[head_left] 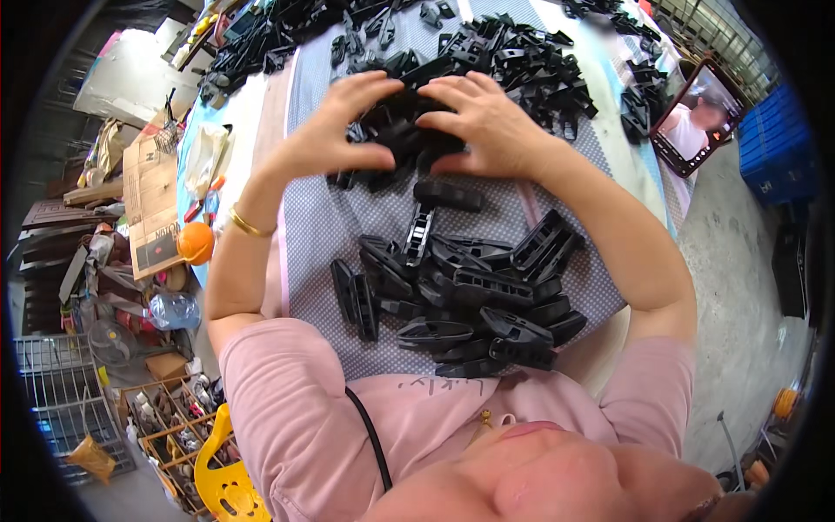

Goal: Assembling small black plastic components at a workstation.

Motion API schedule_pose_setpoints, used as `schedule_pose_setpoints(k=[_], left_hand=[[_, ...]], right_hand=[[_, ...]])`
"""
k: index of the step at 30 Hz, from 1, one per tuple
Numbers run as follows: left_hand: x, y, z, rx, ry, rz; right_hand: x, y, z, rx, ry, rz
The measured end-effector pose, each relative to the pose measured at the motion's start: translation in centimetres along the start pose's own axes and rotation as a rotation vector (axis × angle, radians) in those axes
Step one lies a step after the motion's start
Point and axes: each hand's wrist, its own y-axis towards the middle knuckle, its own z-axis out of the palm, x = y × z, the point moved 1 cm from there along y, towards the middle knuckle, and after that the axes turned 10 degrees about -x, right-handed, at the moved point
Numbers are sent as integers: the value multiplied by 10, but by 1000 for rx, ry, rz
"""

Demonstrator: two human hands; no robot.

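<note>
Black plastic parts (pixel 404 130), blurred and clumped together, lie between my two hands. My left hand (pixel 348 126) curves round the left side of the clump, thumb toward me and fingers bent over the far side. Mirroring it, my right hand (pixel 491 126) cups the right side with fingers curled and a little apart. The palms and some fingertips are partly hidden. Closer to my body, a heap of long, slotted black plastic parts (pixel 487 283) rests on the grey patterned cloth (pixel 326 252). One dark piece (pixel 448 196) lies just below my hands.
Larger piles of black parts (pixel 531 74) spread across the far table. A phone (pixel 700 113) leans upright at the right, near a blue crate (pixel 778 143). At the left are an orange ball-like object (pixel 195 244), a cardboard box (pixel 152 200) and a yellow plastic chair (pixel 226 478).
</note>
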Motion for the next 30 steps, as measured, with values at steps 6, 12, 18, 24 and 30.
schedule_pose_setpoints(k=[6, 12, 18, 24, 30], left_hand=[[-4, -23, 43, -142, 356, 52], [6, -7, 58, -467, 439, 118], [3, -13, 33, -321, 445, -153], [3, -13, 35, -370, 294, -153], [-5, -10, 32, -421, 146, -228]], right_hand=[[-9, 1, -4, -61, -193, 149], [-8, 2, -7, -148, -293, 196], [14, 3, 2, -19, 0, -81], [21, 3, 1, 96, -107, 22], [26, 2, -8, 210, -200, 86]])
